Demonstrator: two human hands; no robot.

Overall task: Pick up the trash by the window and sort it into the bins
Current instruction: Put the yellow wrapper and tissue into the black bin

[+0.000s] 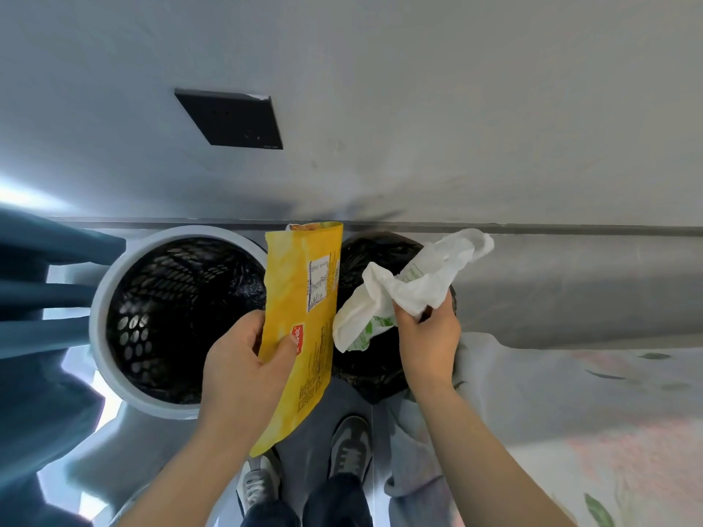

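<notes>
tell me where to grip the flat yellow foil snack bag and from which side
Probably its lower left edge, from the left, as the left hand does now: the flat yellow foil snack bag is thin and long, so thumb on the printed face and fingers behind pinch it flat.

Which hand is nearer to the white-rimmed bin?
Left. The left hand, gripping the yellow packet, is beside the white-rimmed bin; the right hand, holding the white bag, is over the black-lined bin.
</notes>
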